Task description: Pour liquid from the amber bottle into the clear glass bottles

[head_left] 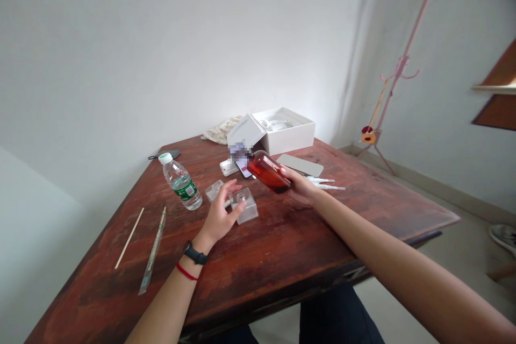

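Wood table [250, 258], white box [292, 138] at 12 o'clock, water bottle [185, 190] at 11; brown bottle [266, 171] nearer at 12, tilted in right hand [300, 187], lifted, not set down; left hand [220, 216] spread by clear box [247, 214], can't tell what's finished

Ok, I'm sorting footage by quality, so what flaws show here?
Head view: a pixelated patch covers part of the phone; highlights glint on the amber bottle; the top right corner darkens; the coat rack leans, probably from wide-lens distortion.
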`<state>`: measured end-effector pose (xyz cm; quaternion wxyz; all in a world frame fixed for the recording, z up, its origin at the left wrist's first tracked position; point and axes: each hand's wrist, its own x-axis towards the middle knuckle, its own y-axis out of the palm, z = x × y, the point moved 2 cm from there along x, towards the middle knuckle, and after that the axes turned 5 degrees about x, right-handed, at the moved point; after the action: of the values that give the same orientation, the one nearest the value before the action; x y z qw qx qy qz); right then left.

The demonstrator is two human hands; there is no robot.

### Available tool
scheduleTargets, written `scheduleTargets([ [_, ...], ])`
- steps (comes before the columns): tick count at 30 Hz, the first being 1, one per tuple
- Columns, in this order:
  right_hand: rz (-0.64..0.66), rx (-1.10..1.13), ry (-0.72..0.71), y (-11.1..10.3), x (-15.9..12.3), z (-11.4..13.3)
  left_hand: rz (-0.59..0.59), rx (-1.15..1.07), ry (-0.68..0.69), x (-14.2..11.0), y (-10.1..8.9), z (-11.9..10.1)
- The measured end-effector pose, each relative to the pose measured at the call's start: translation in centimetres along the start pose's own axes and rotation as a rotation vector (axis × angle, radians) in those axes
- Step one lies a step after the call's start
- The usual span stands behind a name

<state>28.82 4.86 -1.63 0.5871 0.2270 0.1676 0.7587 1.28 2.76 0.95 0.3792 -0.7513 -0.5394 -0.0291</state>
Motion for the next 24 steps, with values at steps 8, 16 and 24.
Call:
scheduleTargets([
  [8,0.072,0.07,0.104,0.6,-0.3,-0.2,-0.042,-0.03,0.009,0.3,0.1,0.2],
  [16,0.018,0.067,0.22,0.2,-0.3,-0.4,-0.047,-0.015,0.02,0.2,0.1,0.2],
  [24,-0.082,0.045,0.308,-0.3,-0.2,-0.3,-0.036,-0.002,0.035,0.2,0.2,0.4],
])
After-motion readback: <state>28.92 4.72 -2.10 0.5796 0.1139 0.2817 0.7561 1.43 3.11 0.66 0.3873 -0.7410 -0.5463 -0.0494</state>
